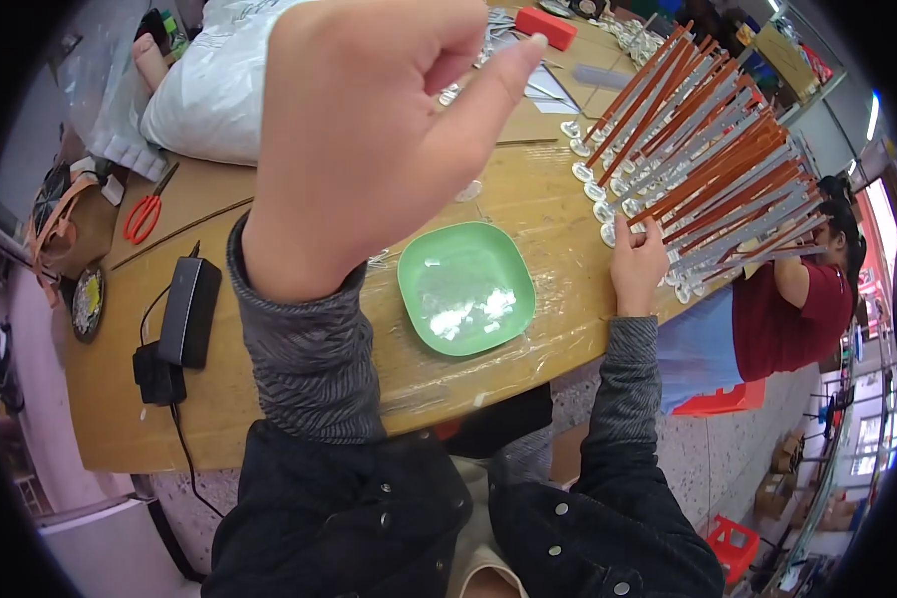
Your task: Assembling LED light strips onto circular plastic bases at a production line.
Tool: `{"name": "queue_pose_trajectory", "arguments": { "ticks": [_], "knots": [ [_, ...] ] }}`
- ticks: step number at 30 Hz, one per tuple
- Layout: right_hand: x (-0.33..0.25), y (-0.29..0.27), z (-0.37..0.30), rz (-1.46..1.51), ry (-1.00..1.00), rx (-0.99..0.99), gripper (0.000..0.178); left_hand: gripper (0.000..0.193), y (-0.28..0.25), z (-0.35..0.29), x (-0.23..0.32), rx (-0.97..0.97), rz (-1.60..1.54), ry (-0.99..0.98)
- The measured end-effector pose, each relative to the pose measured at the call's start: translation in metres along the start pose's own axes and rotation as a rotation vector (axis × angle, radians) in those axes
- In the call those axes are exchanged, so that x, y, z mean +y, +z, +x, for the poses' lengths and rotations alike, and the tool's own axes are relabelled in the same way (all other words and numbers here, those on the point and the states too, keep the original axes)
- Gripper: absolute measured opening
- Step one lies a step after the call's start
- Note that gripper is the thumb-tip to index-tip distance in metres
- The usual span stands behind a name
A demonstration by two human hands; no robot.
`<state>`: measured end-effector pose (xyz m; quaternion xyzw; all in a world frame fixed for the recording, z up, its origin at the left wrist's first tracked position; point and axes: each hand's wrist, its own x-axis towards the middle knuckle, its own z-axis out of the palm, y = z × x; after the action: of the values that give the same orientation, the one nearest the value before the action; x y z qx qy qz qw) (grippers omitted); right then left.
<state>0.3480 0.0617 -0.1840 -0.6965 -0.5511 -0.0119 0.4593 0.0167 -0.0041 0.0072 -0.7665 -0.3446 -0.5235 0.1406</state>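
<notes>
My left hand [369, 130] is raised close in the upper middle, its back toward me and its fingers curled. The thumb sticks out to the right; whatever the curled fingers may hold is hidden. Over at the right of the table, my right hand [638, 267] pinches the lower end of a reddish-brown stick [683, 199]. That stick lies at the near side of a dense cluster of brown and silver sticks [738, 140], with clear round bases [594, 190] along their left ends. Between my forearms sits a shallow green dish [411, 309] with shiny clear pieces or reflections inside.
A black power adapter [189, 311] with a cable and red-handled scissors [145, 217] lie at left. Behind them is a large white plastic sack [214, 95]. A red block [545, 28] rests at the back. Another person in a dark red shirt [787, 319] is beside the sticks.
</notes>
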Motion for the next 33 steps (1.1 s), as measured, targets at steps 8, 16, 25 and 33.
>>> {"name": "queue_pose_trajectory", "arguments": {
  "ticks": [8,16,25,33],
  "knots": [
    [-0.047,-0.036,0.003,0.207,-0.201,-0.108,0.025,0.026,0.008,0.004,-0.002,-0.221,0.003,-0.100],
    [-0.195,-0.072,0.052,1.006,-0.171,-0.693,0.031,0.035,0.011,0.006,0.008,-0.184,-0.409,0.052],
    [-0.231,-0.057,0.049,1.349,-0.162,-0.753,0.033,0.030,0.017,0.011,0.004,-0.016,-0.280,0.194],
    [-0.230,-0.060,0.046,1.205,-0.292,-0.452,0.024,0.035,0.025,0.014,0.001,0.070,-0.108,0.257]
  ]
}}
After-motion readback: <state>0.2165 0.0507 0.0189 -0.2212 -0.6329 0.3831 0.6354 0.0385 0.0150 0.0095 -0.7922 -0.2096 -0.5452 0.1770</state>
